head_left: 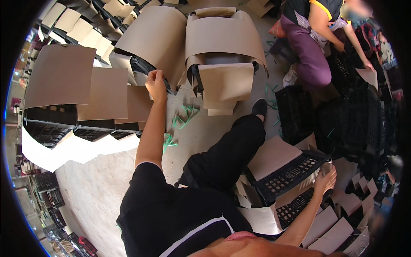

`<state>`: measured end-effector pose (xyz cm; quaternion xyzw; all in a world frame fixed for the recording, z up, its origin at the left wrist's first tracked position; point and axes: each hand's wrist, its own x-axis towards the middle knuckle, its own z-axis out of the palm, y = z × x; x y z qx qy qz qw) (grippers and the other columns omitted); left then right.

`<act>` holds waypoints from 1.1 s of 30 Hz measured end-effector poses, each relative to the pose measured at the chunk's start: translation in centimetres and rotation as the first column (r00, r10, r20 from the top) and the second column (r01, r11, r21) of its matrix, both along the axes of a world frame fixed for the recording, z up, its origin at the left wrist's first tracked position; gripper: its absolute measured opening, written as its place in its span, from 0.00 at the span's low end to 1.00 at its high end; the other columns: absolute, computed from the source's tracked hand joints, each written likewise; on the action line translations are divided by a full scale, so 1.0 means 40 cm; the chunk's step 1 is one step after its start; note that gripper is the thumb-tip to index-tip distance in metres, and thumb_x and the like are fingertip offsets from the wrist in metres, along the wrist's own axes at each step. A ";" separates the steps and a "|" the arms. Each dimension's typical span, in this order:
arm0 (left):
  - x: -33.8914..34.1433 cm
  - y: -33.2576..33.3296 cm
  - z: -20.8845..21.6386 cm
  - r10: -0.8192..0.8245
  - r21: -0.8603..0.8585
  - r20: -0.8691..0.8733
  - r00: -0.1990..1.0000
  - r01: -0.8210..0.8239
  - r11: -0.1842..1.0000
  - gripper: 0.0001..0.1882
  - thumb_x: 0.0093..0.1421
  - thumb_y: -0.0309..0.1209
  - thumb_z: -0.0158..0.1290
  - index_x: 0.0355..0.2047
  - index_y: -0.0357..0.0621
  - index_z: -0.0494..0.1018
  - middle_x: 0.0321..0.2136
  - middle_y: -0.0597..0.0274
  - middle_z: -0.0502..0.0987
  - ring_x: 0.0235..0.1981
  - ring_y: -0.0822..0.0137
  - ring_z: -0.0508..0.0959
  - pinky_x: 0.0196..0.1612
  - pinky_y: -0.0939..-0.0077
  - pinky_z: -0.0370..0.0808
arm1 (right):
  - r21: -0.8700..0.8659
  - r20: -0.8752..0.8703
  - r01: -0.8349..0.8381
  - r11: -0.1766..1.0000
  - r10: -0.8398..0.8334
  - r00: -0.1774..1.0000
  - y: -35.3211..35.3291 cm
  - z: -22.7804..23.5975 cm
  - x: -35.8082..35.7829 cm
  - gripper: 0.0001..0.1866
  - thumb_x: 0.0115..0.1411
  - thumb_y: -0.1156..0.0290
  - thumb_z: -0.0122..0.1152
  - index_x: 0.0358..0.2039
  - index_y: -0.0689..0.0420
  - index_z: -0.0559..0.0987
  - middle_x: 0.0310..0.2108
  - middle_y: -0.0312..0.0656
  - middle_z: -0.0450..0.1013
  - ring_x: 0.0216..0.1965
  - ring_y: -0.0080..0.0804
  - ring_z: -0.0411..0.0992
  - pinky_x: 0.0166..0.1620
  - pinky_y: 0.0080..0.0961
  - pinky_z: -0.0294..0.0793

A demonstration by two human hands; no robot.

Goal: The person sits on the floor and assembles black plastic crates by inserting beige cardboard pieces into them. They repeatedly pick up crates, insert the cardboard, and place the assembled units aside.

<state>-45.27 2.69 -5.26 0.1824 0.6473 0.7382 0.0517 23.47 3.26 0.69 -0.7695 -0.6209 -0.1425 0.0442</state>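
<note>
My left hand (156, 85) is raised at the end of an outstretched arm, its fingers curled closed. Whatever they may hold is too small or hidden to make out. Just beside it is the corner of a black crate (143, 65), draped with a large sheet of brown paper (150, 36). At the lower right, my right hand (325, 180) grips the end of a tilted black plastic crate (293, 173) with slotted walls. A brown cardboard sheet (274, 158) rests against this crate, and another slotted crate (295, 207) lies below it.
Another paper-covered crate (224, 38) stands ahead. Crates lined with brown sheets (60, 75) form a row at left. Green strap scraps (185, 115) litter the floor. Dark crates (295, 111) stand at right, near a co-worker in purple trousers (306, 55). Cardboard-lined crates (338, 227) fill the lower right.
</note>
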 end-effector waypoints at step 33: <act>1.272 -0.302 0.612 -0.730 0.805 0.343 -0.591 0.585 -0.095 0.10 0.60 0.31 0.50 0.35 0.35 0.67 0.35 0.63 0.69 0.41 0.73 0.70 0.52 0.73 0.69 | 0.523 -0.851 -0.033 0.852 0.519 -0.082 -0.314 0.307 -0.462 0.61 0.35 0.43 0.72 0.61 0.63 0.49 0.58 0.52 0.56 0.61 0.46 0.55 0.61 0.44 0.53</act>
